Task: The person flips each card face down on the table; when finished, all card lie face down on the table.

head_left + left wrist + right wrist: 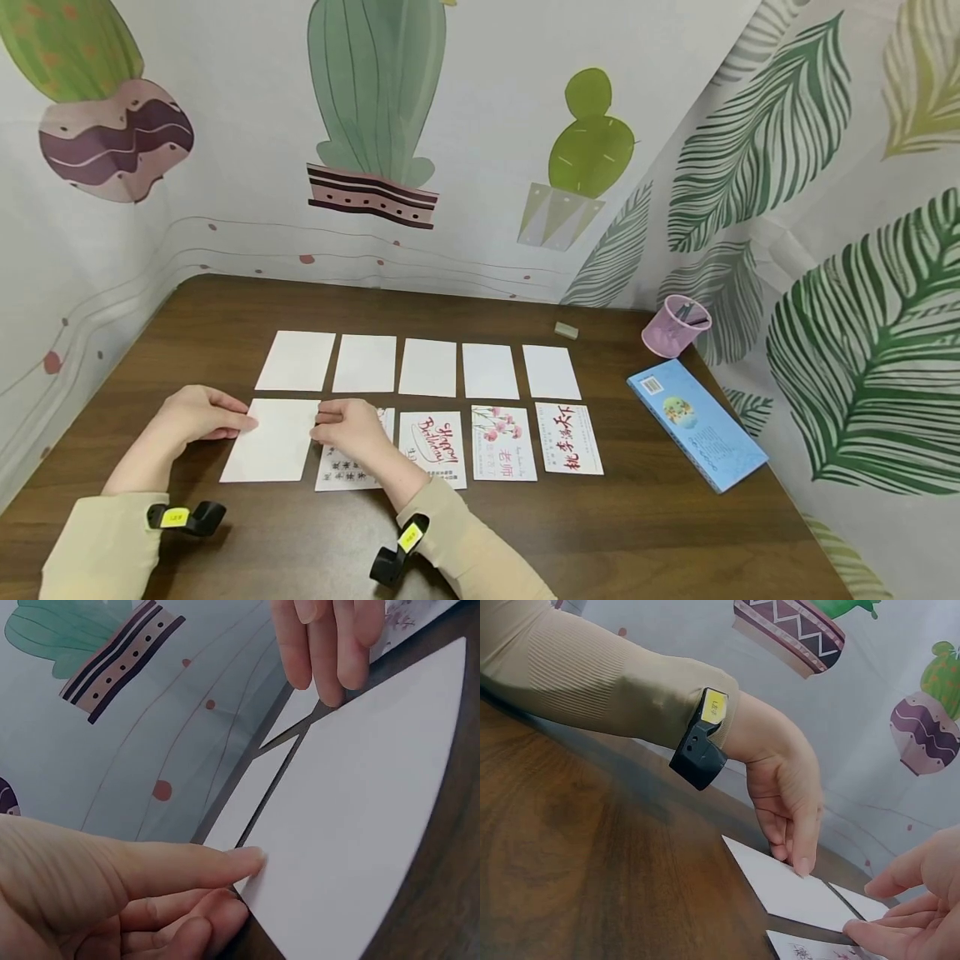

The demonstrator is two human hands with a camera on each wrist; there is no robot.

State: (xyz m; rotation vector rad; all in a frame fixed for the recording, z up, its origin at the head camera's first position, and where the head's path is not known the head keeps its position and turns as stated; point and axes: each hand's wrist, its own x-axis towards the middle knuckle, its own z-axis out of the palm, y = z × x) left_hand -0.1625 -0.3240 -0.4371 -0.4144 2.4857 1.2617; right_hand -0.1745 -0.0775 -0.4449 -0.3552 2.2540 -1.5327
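Observation:
A blank white card (268, 442) lies at the left end of the front row, between my two hands. My left hand (201, 414) pinches its left edge; in the left wrist view the thumb (244, 862) lies on top and the other fingers curl at the edge. My right hand (354, 429) touches the card's right edge, with its fingers (326, 667) fairly straight in the left wrist view. Beneath the right hand lies a printed card (341, 471), partly hidden. Beside it are a Happy Birthday card (433, 446), a flower card (504, 442) and a card with red lettering (568, 437).
A back row of several blank white cards (296, 360) runs along the brown table (600, 542). An eraser-like grey block (566, 331) sits behind them. At the right stand a pink pen cup (667, 333) and, lying flat, a blue book or box (697, 425).

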